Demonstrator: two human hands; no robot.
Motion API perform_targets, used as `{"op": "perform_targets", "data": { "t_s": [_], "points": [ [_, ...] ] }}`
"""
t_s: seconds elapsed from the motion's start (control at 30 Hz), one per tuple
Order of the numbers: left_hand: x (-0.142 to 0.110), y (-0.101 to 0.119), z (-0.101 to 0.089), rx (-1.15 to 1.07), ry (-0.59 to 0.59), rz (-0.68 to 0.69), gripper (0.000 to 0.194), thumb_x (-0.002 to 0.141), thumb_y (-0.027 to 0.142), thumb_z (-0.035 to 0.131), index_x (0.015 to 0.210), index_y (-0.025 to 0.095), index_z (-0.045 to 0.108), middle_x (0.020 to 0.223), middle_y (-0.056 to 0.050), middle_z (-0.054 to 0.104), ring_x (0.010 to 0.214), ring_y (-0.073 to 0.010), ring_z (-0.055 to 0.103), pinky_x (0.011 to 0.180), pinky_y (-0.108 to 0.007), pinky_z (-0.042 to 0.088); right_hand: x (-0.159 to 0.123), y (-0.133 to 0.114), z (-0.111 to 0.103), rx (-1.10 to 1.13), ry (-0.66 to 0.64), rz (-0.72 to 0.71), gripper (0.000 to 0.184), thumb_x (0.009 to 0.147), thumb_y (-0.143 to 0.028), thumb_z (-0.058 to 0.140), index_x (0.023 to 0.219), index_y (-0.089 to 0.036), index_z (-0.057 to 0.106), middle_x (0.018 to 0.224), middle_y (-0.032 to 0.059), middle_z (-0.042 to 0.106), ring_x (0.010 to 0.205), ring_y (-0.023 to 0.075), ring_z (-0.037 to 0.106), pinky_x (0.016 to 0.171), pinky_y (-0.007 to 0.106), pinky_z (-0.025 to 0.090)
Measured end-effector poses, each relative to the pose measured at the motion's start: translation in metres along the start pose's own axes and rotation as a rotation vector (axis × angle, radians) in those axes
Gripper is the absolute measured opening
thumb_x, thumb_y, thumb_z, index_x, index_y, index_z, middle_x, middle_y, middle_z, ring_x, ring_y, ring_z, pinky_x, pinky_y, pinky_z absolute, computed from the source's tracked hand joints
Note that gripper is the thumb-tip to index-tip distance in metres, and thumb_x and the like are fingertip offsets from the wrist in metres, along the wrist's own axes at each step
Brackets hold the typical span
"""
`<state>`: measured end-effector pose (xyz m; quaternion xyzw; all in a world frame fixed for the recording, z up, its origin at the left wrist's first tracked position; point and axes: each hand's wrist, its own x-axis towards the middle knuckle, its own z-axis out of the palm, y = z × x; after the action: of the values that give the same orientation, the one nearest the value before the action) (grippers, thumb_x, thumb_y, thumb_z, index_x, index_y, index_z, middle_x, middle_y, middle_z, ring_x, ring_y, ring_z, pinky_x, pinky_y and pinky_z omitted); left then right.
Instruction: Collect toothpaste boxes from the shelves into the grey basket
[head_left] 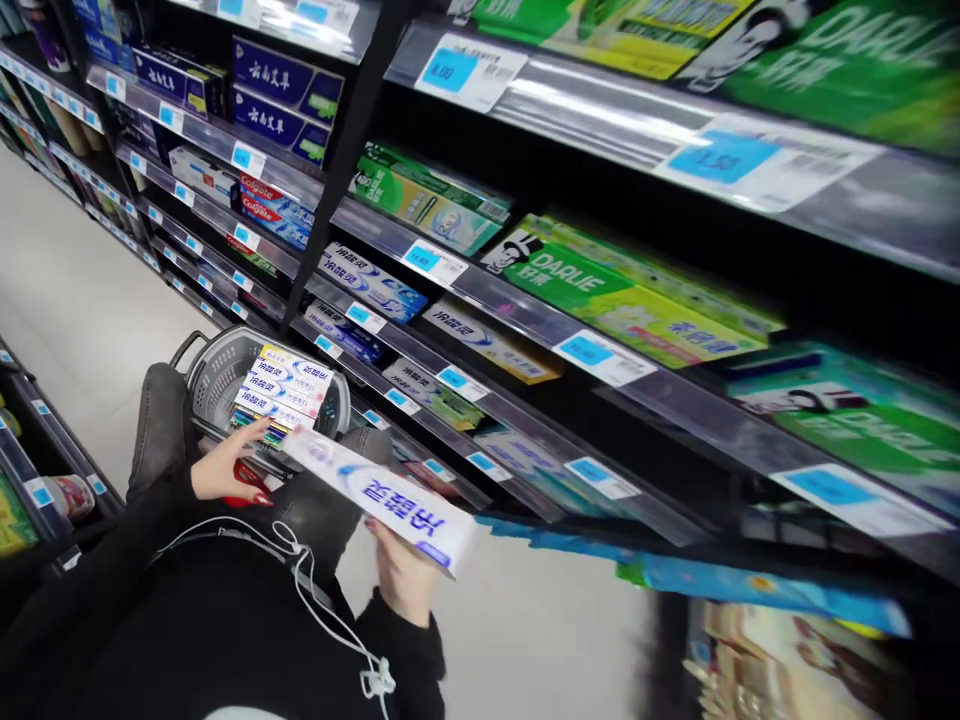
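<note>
By the shelves [517,311], the right hand [406,574] grips a toothpaste box [377,491], likely light, stiff, best held mid-length; the left hand [220,467] is spread.

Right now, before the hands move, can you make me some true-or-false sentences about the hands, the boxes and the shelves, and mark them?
1. The right hand holds a white box. True.
2. White boxes lie in the basket. True.
3. The basket is bright yellow. False: it is gray.
4. Price tags run along the shelf edges. True.
5. The left hand rests on a shelf edge. False: it is down by the basket.
</note>
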<state>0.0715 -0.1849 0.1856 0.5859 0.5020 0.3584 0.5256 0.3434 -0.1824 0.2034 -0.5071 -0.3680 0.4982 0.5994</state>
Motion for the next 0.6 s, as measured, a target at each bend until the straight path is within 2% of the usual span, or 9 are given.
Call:
{"op": "perform_targets", "data": {
  "t_s": [0.03,0.1,0.17,0.23,0.3,0.47,0.53,0.6],
  "points": [
    [0.001,0.012,0.0,-0.036,0.0,0.042,0.102,0.057,0.034,0.086,0.145,0.022,0.037,0.151,-0.019,0.035,0.135,-0.036,0.04,0.105,-0.05,0.042,-0.006,-0.004,0.014,0.088,-0.069,0.025,0.063,0.053,-0.022,0.084,0.108,-0.032,0.055,0.112,0.0034,0.066,0.108,0.0278,0.064,0.097,0.049,0.051],
    [-0.001,0.031,-0.006,-0.074,0.073,0.124,0.093,0.055,0.029,0.088,0.137,0.02,0.046,0.142,-0.019,0.047,0.131,-0.0349,0.045,0.108,-0.049,0.039,-0.011,-0.013,0.035,0.217,-0.142,0.04,0.068,0.049,-0.023,0.086,0.109,-0.033,0.055,0.113,0.0024,0.066,0.111,0.0271,0.063,0.097,0.046,0.051],
    [-0.008,0.046,-0.019,-0.144,0.134,0.152,0.08,0.058,0.025,0.087,0.129,0.018,0.051,0.128,-0.017,0.059,0.12,-0.0314,0.056,0.102,-0.046,0.045,-0.009,-0.023,0.045,0.283,-0.175,0.065,0.071,0.046,-0.031,0.089,0.109,-0.032,0.056,0.115,0.0046,0.066,0.114,0.0292,0.061,0.096,0.047,0.051],
    [-0.017,0.058,-0.033,-0.231,0.139,0.152,0.069,0.061,0.022,0.085,0.123,0.018,0.054,0.118,-0.014,0.065,0.108,-0.0273,0.063,0.09,-0.038,0.053,-0.005,-0.034,0.048,0.305,-0.203,0.09,0.073,0.043,-0.043,0.09,0.107,-0.029,0.058,0.115,0.008,0.066,0.114,0.0325,0.06,0.097,0.051,0.05],
    [-0.027,0.069,-0.043,-0.249,0.141,0.188,0.06,0.062,0.022,0.085,0.115,0.016,0.059,0.112,-0.013,0.067,0.102,-0.0256,0.065,0.082,-0.033,0.056,-0.001,-0.044,0.048,0.327,-0.24,0.078,0.073,0.04,-0.048,0.09,0.103,-0.029,0.058,0.113,0.008,0.066,0.114,0.0336,0.06,0.1,0.055,0.047],
    [-0.043,0.09,-0.048,-0.203,0.234,0.33,0.057,0.058,0.023,0.088,0.109,0.016,0.065,0.11,-0.012,0.069,0.1,-0.0258,0.067,0.082,-0.032,0.058,-0.004,-0.056,0.052,0.454,-0.348,-0.053,0.065,0.043,-0.043,0.091,0.098,-0.033,0.059,0.101,0.0014,0.067,0.111,0.031,0.063,0.105,0.055,0.043],
    [-0.045,0.092,-0.048,-0.204,0.226,0.342,0.058,0.056,0.023,0.089,0.109,0.016,0.066,0.108,-0.012,0.07,0.098,-0.0262,0.068,0.082,-0.032,0.058,-0.009,-0.056,0.052,0.434,-0.339,-0.019,0.067,0.042,-0.044,0.091,0.1,-0.032,0.06,0.102,0.0032,0.068,0.11,0.0326,0.063,0.102,0.056,0.045],
    [-0.047,0.091,-0.049,-0.206,0.222,0.313,0.057,0.056,0.023,0.088,0.108,0.015,0.067,0.104,-0.011,0.071,0.094,-0.0249,0.069,0.079,-0.03,0.059,-0.015,-0.054,0.05,0.364,-0.269,0.053,0.066,0.045,-0.048,0.089,0.102,-0.03,0.061,0.102,0.0062,0.07,0.104,0.033,0.066,0.096,0.057,0.049]
  ]
}}
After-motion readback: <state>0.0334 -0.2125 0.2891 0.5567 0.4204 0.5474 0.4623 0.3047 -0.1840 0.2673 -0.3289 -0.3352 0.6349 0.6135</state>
